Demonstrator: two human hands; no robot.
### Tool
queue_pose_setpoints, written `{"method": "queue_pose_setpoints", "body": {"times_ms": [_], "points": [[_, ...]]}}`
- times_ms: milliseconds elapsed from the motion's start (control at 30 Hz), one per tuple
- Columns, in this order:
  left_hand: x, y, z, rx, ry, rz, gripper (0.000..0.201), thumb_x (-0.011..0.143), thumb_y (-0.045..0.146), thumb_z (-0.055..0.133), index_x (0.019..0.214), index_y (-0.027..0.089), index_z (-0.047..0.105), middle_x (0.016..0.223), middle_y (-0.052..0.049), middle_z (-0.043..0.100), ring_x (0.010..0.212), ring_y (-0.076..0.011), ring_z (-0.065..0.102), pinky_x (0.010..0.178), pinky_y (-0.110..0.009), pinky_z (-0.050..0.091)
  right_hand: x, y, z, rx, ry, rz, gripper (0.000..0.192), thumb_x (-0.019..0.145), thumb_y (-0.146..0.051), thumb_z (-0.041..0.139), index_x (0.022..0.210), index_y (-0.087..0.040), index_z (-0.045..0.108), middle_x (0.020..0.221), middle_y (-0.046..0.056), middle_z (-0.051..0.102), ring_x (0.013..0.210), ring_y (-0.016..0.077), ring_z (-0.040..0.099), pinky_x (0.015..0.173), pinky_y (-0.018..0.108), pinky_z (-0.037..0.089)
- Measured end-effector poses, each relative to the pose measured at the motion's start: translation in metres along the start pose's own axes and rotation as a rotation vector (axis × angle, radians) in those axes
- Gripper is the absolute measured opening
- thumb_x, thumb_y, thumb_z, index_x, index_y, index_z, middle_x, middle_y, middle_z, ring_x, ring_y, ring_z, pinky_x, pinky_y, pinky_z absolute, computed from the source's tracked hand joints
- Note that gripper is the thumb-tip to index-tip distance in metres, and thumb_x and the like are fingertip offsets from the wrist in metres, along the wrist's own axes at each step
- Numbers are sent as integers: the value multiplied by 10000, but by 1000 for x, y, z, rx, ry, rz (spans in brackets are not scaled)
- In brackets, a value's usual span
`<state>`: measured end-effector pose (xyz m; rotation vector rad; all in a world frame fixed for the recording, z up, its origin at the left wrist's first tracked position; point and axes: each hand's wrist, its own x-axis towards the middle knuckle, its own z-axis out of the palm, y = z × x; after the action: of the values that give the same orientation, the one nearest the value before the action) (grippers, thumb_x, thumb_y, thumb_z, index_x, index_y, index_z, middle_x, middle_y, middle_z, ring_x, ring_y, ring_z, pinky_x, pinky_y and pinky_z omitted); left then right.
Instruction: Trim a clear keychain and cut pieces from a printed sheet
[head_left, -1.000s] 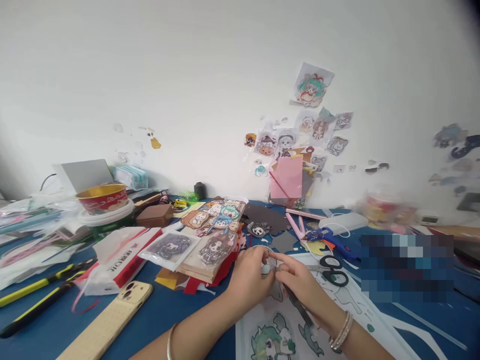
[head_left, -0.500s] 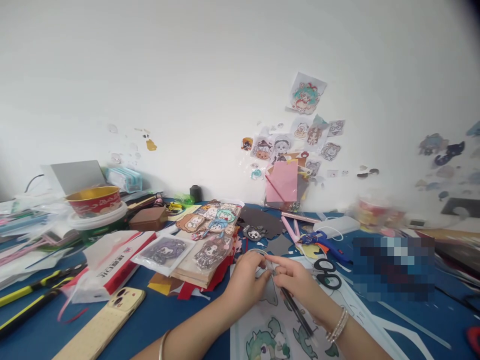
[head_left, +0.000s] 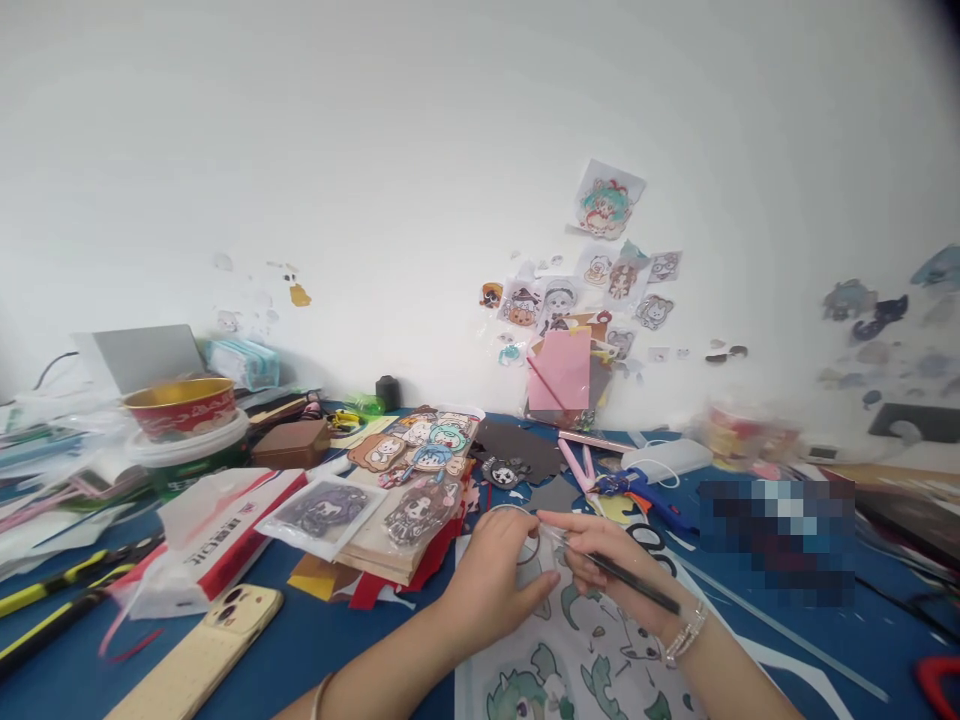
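My left hand (head_left: pixel 499 570) has its fingers curled over a pale ring, apparently a roll of clear tape (head_left: pixel 534 550), mostly hidden behind the hand; its thumb stands apart. My right hand (head_left: pixel 619 565) grips a black pen-like tool (head_left: pixel 637 585), slanting down toward the wrist. The right index fingertip meets the left fingers at the ring's edge, where something clear shows. Beneath both hands lies a printed sheet (head_left: pixel 585 655) with green dragon drawings. Black-handled scissors (head_left: pixel 651 540) lie just behind my right hand.
A stack of character cutouts (head_left: pixel 427 455) stands left of centre. Nearer me lie a phone (head_left: pixel 199 650), a red-and-white box (head_left: pixel 217 540) and yellow-black pliers (head_left: pixel 75 590). Tubs (head_left: pixel 187 450) stand at back left. A blue-handled tool (head_left: pixel 667 500) and white device (head_left: pixel 667 457) sit at right.
The black tool has swung from pointing down at the sheet to lying flatter along my right hand. My left thumb has moved away from the right fingers. The view has shifted slightly.
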<state>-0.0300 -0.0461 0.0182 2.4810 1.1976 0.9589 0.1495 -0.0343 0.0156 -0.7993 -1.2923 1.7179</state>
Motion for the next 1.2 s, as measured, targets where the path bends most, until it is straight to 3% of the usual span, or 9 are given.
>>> {"method": "queue_pose_setpoints", "body": {"times_ms": [200,367,500,667,767,1000,1100,1200], "points": [[2,-6,5,26,24,-28,225,696,313,631,841,187,514,874,-55,585,843,-230,514,753,-361,388,-1,1,0,36,-31,63,452,725,-271,561,1146,-107,543,441,-82,393,373,52,262,455,218,355],[6,-11,4,-59,24,-7,372,605,392,710,871,189,546,840,-40,599,810,-218,531,741,-346,392,0,1,3,-24,-20,58,470,723,-270,554,1164,-115,502,410,-90,406,370,56,266,441,205,339],[7,-12,4,-88,40,6,273,667,320,676,881,192,565,815,-26,603,802,-196,537,745,-326,387,0,-1,0,-22,9,31,483,718,-263,552,1174,-109,507,406,-94,395,365,53,251,443,206,343],[5,-9,5,-99,91,-56,305,647,304,693,878,191,530,811,-25,590,784,-189,531,712,-311,399,0,-1,2,-49,0,45,472,710,-294,564,1140,-99,550,396,-85,398,363,60,279,454,224,361],[3,-7,5,-90,55,85,67,771,253,558,755,190,541,727,-15,582,735,-162,528,711,-292,393,2,2,2,-29,46,20,429,710,-289,552,1099,-109,581,386,-85,387,365,63,268,448,220,354],[0,-2,1,-37,-12,251,112,829,208,477,898,225,563,795,-13,632,770,-147,547,726,-272,383,5,7,-1,-60,37,52,416,693,-242,536,1087,-122,597,374,-78,404,363,72,280,449,235,367],[2,-4,2,85,-3,354,127,840,222,464,908,224,572,837,-22,649,811,-162,552,735,-296,370,5,9,0,-86,30,32,407,691,-254,542,1068,-117,612,363,-81,388,360,69,270,451,235,361],[3,-6,5,232,2,358,116,833,245,479,889,199,570,812,-34,644,766,-174,554,684,-307,374,4,9,1,-71,25,11,414,706,-258,534,1088,-114,604,363,-83,373,362,70,258,449,234,358]]}}
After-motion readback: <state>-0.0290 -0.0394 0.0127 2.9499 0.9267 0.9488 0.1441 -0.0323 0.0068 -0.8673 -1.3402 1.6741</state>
